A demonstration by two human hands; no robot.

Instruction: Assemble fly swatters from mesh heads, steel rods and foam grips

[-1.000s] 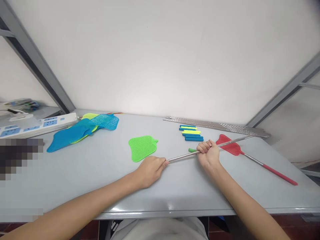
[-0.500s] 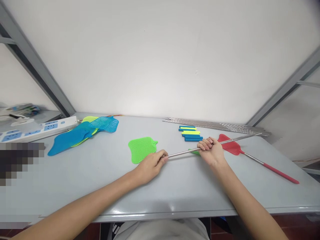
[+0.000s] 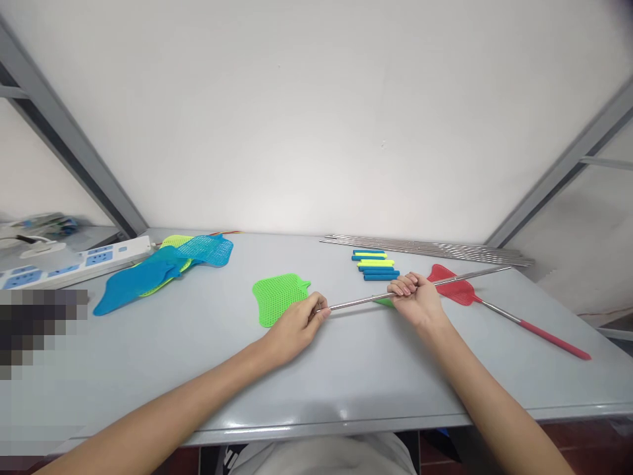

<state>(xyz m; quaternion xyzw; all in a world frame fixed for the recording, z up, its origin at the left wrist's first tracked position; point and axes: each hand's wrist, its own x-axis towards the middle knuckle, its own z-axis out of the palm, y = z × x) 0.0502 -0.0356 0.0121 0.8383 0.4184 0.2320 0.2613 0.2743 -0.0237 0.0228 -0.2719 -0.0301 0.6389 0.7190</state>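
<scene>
A thin metal rod (image 3: 357, 303) is held slantwise above the table by both hands. My left hand (image 3: 299, 326) pinches its near end, and my right hand (image 3: 416, 300) wraps its fingers round the middle. Just behind my left hand lies a bright green fly swatter head (image 3: 279, 300) with a short stem. Partly hidden below my right hand is a green piece (image 3: 384, 301), perhaps a handle grip. Beyond that hand, a red fly swatter (image 3: 453, 288) with a metal shaft and red grip lies under the rod's far end.
Blue and yellow handle sleeves (image 3: 376, 266) lie in a small group behind my right hand. A bundle of metal rods (image 3: 430, 247) rests along the wall. Blue and yellow swatter heads (image 3: 148, 277) are piled at left, beside a white power strip (image 3: 106, 258).
The rod's far end sits slightly farther left. Both hands keep their hold on it, and the view has shifted a little.
</scene>
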